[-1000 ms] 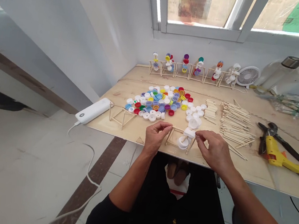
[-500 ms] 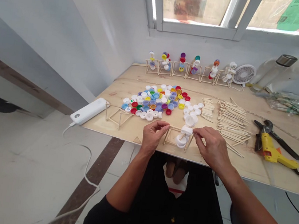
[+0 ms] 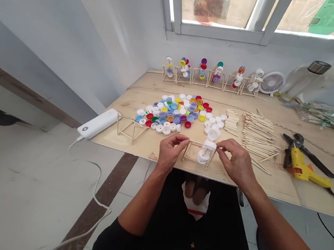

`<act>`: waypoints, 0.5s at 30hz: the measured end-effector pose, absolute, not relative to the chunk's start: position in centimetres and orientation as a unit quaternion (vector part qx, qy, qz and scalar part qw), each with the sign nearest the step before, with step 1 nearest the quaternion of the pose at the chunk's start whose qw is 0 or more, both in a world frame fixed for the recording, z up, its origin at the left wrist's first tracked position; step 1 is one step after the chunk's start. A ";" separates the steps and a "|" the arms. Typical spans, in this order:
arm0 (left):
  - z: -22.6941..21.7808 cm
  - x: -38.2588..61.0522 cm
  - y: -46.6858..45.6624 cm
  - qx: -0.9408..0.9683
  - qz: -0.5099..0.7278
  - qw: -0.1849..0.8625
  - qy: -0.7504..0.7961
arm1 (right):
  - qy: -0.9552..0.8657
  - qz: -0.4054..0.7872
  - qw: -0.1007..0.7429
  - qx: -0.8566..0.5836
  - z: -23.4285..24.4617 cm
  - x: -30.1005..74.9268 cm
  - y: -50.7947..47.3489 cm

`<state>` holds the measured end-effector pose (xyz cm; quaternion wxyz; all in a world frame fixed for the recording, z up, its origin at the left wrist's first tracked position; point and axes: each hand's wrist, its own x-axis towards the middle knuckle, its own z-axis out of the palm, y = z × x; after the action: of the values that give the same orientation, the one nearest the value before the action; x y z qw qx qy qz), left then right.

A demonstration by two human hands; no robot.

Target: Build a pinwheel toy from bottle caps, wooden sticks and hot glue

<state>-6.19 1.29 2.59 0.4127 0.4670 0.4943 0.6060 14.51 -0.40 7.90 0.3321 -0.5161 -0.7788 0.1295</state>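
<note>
Near the table's front edge stands a small wooden-stick frame point(image 3: 192, 159) carrying a wheel of white bottle caps point(image 3: 205, 151). My left hand point(image 3: 170, 151) is closed in a pinch at the frame's upper left corner. On the other side, my right hand point(image 3: 236, 160) pinches at the upper right corner, close beside the caps; its fingertips cover what they grip, probably a stick end. Another stick frame point(image 3: 132, 130), without caps, stands to the left. Behind the hands lies a pile of coloured bottle caps point(image 3: 173, 111).
Right of the caps lie short sticks point(image 3: 231, 122) and longer sticks point(image 3: 259, 135). Beyond are pliers point(image 3: 316, 158) and a yellow glue gun point(image 3: 305, 170). Several finished-looking cap wheels point(image 3: 203, 70) line the wall beside a small fan point(image 3: 272, 82). A white power bank-like box point(image 3: 99, 124) sits left.
The cap wheel has turned or shifted slightly in its frame. My right hand has moved a little, its fingers still at the right corner. My left hand stays in place.
</note>
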 end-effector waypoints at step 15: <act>3.8 -6.4 0.2 0.576 0.581 0.252 0.518 | -0.700 0.263 0.379 -0.544 7.4 15.2 -0.4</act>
<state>-6.37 0.18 3.84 0.2521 0.5756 0.5176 0.5806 15.18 -0.42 7.39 0.3792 -0.5443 -0.7004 0.2633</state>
